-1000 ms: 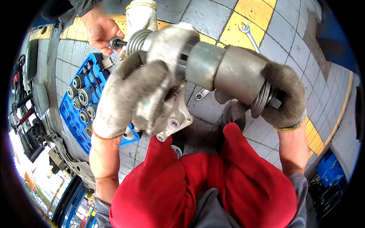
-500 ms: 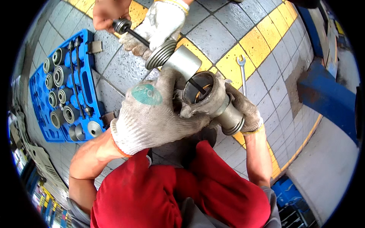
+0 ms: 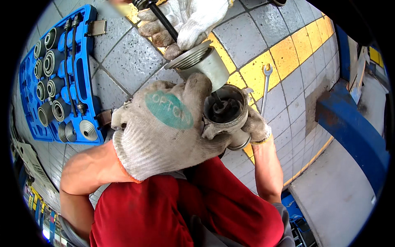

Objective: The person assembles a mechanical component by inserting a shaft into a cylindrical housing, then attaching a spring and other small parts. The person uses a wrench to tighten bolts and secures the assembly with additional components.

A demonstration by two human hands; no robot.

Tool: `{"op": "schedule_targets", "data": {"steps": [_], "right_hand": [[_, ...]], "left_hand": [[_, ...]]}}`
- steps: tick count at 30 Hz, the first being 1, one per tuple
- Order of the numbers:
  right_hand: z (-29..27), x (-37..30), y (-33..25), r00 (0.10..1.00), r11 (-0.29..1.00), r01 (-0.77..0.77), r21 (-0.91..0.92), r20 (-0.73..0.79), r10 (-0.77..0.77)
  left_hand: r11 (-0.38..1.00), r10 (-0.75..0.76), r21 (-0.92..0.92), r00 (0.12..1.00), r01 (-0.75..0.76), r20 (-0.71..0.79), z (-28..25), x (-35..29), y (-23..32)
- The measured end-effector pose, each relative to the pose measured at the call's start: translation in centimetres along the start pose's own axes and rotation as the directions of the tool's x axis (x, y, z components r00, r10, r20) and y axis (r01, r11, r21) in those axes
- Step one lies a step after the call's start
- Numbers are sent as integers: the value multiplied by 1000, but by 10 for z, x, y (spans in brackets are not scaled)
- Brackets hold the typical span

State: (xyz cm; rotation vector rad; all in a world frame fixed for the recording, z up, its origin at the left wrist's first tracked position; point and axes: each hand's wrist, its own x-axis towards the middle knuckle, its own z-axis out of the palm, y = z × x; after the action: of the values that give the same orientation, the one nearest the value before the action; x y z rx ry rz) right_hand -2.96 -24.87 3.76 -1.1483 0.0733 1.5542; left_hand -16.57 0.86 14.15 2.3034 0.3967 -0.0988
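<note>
My left hand (image 3: 164, 119), in a grey knit glove with a green patch, grips the near left side of a rough metal housing (image 3: 216, 130) with a round bore. My gloved right hand (image 3: 258, 128) is wrapped round a smooth metal sleeve (image 3: 239, 140) beneath it. Above the bore, a silver press cup (image 3: 210, 68) hangs tilted, with stepped discs (image 3: 187, 57) on top. A black threaded rod (image 3: 165, 21) runs through them into the bore. A co-worker's gloved hand (image 3: 197, 22) holds the discs and rod. My fingertips behind the housing are partly hidden.
A blue tool case (image 3: 91, 61) with several metal sleeves, discs and two rods lies open on the tiled floor at left. An open-end wrench (image 3: 265, 88) lies on the tiles right of the housing, near a yellow stripe (image 3: 284, 51). A blue steel beam (image 3: 349, 127) stands at right.
The housing is tipped more upright, its bore showing more openly. The sleeve below has moved left with my right hand. The co-worker's gloved hand now reaches the discs; their bare hand has nearly left view.
</note>
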Motion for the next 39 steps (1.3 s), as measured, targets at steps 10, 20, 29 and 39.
{"op": "schedule_targets", "data": {"steps": [10,20,29,39], "right_hand": [[-5,14,25,994,806,-37,591,-61,91],[-19,16,24,993,952,-54,302,117,19],[19,-2,-10,1000,992,-12,126,3,12],[21,-2,-14,995,985,-53,165,97,37]], "left_hand": [[995,-100,13,989,100,104,-11,7,4],[990,3,-140,1000,0,19,-7,5,-4],[992,-87,-67,976,103,199,-10,5,2],[966,-242,-54,960,252,142,3,-5,0]]}}
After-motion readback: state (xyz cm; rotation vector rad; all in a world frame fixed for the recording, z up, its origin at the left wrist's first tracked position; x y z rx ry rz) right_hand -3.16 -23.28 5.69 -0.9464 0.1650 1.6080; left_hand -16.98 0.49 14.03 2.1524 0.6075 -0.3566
